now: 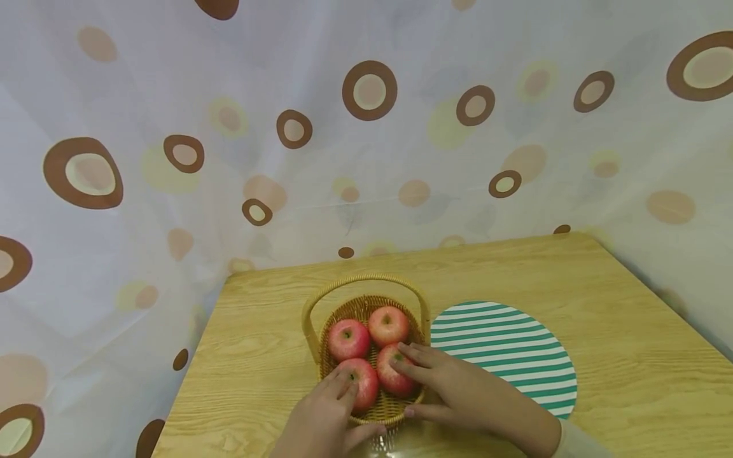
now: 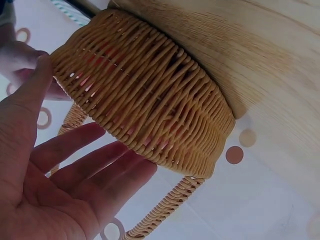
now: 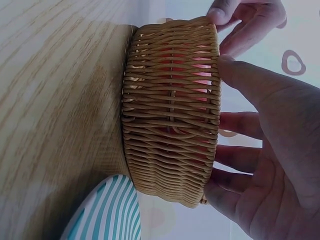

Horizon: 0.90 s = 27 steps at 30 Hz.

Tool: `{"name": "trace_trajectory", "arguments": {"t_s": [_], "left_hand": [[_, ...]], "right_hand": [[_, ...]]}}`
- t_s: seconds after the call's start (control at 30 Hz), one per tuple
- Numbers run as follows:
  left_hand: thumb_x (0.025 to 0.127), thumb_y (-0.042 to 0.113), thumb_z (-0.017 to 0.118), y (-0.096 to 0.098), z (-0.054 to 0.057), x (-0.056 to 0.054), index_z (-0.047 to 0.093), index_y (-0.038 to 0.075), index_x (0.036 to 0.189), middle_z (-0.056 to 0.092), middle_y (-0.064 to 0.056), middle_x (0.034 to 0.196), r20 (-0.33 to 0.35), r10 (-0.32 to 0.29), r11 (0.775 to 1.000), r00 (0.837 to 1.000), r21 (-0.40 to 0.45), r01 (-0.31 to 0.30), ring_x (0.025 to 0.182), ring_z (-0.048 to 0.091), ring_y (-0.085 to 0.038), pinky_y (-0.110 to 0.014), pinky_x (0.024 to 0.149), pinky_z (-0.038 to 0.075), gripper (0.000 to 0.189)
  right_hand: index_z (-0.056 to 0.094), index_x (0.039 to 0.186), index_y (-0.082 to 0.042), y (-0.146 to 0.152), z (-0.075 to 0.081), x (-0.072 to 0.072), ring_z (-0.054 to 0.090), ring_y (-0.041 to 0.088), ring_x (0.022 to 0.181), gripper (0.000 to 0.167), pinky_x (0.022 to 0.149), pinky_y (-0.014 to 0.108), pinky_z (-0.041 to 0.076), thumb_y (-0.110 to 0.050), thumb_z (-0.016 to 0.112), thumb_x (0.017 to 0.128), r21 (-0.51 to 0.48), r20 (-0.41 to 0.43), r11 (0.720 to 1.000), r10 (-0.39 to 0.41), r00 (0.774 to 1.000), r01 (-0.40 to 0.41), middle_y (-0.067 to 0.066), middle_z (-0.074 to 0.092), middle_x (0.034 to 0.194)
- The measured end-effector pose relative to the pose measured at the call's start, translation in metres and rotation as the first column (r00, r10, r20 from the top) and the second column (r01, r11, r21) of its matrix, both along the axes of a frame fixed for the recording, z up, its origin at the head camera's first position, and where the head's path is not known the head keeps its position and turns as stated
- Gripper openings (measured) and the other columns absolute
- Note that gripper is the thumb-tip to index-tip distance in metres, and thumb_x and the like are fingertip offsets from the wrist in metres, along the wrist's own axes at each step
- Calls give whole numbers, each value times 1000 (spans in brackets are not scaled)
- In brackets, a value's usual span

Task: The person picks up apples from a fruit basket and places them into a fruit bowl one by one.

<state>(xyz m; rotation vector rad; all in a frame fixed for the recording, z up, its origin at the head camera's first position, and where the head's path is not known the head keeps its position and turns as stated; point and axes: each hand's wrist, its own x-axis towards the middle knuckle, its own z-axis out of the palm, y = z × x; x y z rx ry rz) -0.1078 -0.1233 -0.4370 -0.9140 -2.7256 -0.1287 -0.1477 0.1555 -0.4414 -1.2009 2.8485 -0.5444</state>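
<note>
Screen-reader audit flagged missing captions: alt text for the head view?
A person's left hand and right hand reach over the front two of four red apples in a handled wicker basket. It stands on a wooden table, left of a round green-and-white striped mat, with a spotted sheet behind.

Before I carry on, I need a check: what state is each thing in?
Wicker basket: upright on the wood-grain table, handle raised
Four apples: in the basket, stem ends up
Striped round mat: flat, partly hidden
Left grip: open, over the near-left apple
Right grip: open, over the near-right apple
</note>
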Motion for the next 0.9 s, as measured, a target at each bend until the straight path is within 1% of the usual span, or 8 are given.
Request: {"name": "trace_trajectory", "arguments": {"t_s": [0.27,0.37,0.43,0.57,0.63,0.7,0.8,0.9], "left_hand": [[87,76,70,-2,0,3,79,-3,115,75,-21,128,20,72,996,997,51,-72,115,75,-38,-44,86,67,85],[84,80,69,-3,0,4,79,-5,109,77,-25,118,-13,105,992,994,74,-103,105,78,-38,-42,78,68,89],[81,81,71,-3,0,3,79,-3,96,79,-19,101,-23,118,989,993,97,-116,87,79,-29,-36,69,67,86],[78,80,75,-3,1,3,65,13,65,58,6,66,51,145,979,988,138,-151,55,53,-4,-20,50,49,70],[78,80,75,-4,2,3,56,19,58,43,12,60,80,152,977,985,139,-162,52,37,2,-17,47,38,67],[78,80,75,-4,2,3,52,20,56,39,12,59,72,151,979,986,129,-159,52,33,2,-17,45,35,68],[78,79,76,-4,0,3,62,16,61,56,8,64,-14,125,986,992,109,-123,54,50,-3,-19,47,45,67],[78,79,77,-5,-2,2,76,4,81,79,-9,92,-93,94,991,991,100,-85,77,76,-19,-28,60,63,74]], "right_hand": [[48,161,-25,0,2,0,49,34,151,74,112,56,52,-68,55,102,12,11,1000,-3,1000,3,6,42,169],[49,161,-24,0,2,0,49,34,151,73,112,56,53,-67,56,102,1,6,1000,1,1000,-1,6,43,169],[49,160,-24,0,2,0,50,34,151,73,111,56,53,-68,55,102,-4,-5,1000,4,1000,-4,6,43,169],[49,160,-23,1,1,-1,50,34,150,74,111,56,53,-68,54,102,-8,-14,1000,10,1000,-10,6,43,169],[49,161,-23,1,1,-2,50,34,150,74,111,56,53,-68,54,102,-8,-12,1000,11,1000,-11,6,43,169],[49,161,-23,1,0,-2,50,35,150,74,111,56,53,-68,54,102,-8,-4,1000,11,1000,-11,6,43,169],[49,161,-24,1,1,-1,50,35,150,74,111,57,53,-68,54,102,-6,3,1000,10,1000,-10,6,42,169],[49,161,-24,1,2,-1,50,35,150,75,111,57,53,-69,53,102,-2,7,1000,7,1000,-7,6,42,169]]}}
